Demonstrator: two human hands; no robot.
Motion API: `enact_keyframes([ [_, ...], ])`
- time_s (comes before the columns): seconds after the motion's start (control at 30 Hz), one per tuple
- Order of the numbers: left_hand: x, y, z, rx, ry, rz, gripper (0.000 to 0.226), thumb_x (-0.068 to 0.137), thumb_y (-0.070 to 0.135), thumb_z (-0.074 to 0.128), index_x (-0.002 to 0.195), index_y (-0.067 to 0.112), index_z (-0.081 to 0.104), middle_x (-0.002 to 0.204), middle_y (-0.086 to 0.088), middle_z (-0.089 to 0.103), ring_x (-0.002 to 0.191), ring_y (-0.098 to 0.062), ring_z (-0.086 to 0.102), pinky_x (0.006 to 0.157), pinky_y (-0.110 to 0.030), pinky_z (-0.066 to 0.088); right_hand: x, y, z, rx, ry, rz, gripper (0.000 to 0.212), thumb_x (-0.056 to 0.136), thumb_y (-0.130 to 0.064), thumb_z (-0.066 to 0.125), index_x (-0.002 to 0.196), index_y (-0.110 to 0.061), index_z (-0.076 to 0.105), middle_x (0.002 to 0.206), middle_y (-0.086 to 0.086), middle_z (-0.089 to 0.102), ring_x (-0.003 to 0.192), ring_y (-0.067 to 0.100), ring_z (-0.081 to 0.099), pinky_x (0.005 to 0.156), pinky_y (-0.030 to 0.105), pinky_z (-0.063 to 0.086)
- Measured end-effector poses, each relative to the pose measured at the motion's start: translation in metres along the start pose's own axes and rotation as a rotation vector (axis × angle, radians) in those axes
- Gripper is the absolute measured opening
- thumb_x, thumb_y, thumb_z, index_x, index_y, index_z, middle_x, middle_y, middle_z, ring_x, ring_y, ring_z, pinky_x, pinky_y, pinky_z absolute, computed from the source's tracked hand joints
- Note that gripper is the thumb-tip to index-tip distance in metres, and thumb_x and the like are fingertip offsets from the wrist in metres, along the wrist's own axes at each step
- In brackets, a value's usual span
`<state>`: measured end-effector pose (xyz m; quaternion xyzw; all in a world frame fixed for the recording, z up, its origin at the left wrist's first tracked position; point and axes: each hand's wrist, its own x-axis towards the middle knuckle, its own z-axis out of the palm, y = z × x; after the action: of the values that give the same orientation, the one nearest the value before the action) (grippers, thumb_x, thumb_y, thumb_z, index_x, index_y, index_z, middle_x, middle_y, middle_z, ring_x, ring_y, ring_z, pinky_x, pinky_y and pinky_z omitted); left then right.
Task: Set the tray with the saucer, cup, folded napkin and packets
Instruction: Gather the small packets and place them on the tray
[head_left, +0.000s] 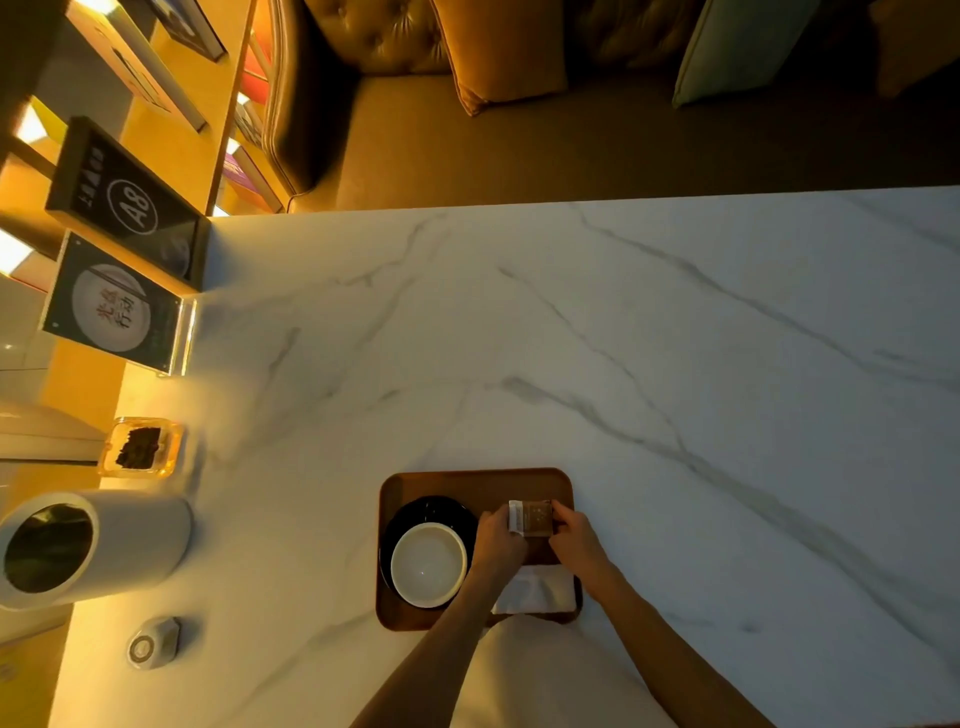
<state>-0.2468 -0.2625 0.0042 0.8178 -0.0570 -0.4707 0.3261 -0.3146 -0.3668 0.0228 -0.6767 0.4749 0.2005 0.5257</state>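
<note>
A brown wooden tray (467, 483) lies on the white marble table near its front edge. On the tray's left half a white cup (428, 565) stands on a black saucer (431, 512). A folded white napkin (537, 590) rests at the tray's near right corner. Over the tray's right half, my left hand (498, 543) and my right hand (576, 543) pinch the packets (531, 517), a white one and a brown one side by side, by their two ends. Whether the packets touch the tray I cannot tell.
Along the table's left edge stand a white cylinder container (104, 545), a glass ashtray with dark contents (140, 448), a small round call button (153, 642) and two dark sign stands (117, 306). A leather sofa with cushions (498, 52) faces the far edge.
</note>
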Motion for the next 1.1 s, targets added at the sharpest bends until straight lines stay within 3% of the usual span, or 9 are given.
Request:
enact_keyframes([
  [0.13,-0.001,0.001,0.001,0.015,0.01,0.006,0.025,0.088,0.007,0.057,0.112,0.005,0.062,0.112,-0.018,0.061,0.098,-0.029,0.063,0.091,-0.042,0.055,0.0,0.002,0.001,-0.021,-0.026,0.008,0.061,0.085,0.015,0.041,0.142,-0.006,0.039,0.134,0.02,0.052,0.124,0.033,0.05,0.102,0.036,0.046],
  [0.2,-0.002,0.0,0.001,0.005,0.005,0.002,0.026,0.088,0.006,0.056,0.114,0.005,0.062,0.113,-0.019,0.062,0.1,-0.029,0.064,0.091,-0.043,0.055,-0.002,0.003,0.002,-0.029,-0.027,0.013,0.065,0.086,0.015,0.041,0.146,-0.007,0.029,0.141,0.019,0.045,0.13,0.031,0.044,0.108,0.042,0.041],
  [0.3,-0.002,-0.002,0.0,-0.016,0.003,-0.004,0.028,0.089,0.004,0.054,0.116,0.006,0.061,0.115,-0.018,0.062,0.104,-0.027,0.063,0.093,-0.043,0.055,-0.001,0.006,0.005,-0.013,-0.006,0.022,0.065,0.086,0.015,0.042,0.146,-0.006,0.028,0.143,0.018,0.042,0.133,0.03,0.042,0.11,0.042,0.039],
  [0.5,-0.004,-0.002,-0.001,-0.055,-0.017,0.013,0.033,0.085,0.0,0.052,0.117,0.005,0.061,0.114,-0.02,0.061,0.102,-0.03,0.063,0.093,-0.045,0.054,-0.001,0.011,0.008,0.081,0.043,0.035,0.06,0.082,0.02,0.042,0.136,-0.004,0.046,0.132,0.018,0.056,0.123,0.029,0.052,0.104,0.039,0.045],
  [1.1,-0.005,0.002,-0.007,-0.055,-0.021,0.006,0.035,0.086,-0.001,0.051,0.12,0.004,0.059,0.117,-0.021,0.059,0.104,-0.03,0.062,0.094,-0.045,0.054,-0.004,0.009,0.009,-0.011,0.017,0.003,0.06,0.086,0.015,0.041,0.141,-0.009,0.041,0.139,0.015,0.051,0.129,0.027,0.047,0.11,0.038,0.039],
])
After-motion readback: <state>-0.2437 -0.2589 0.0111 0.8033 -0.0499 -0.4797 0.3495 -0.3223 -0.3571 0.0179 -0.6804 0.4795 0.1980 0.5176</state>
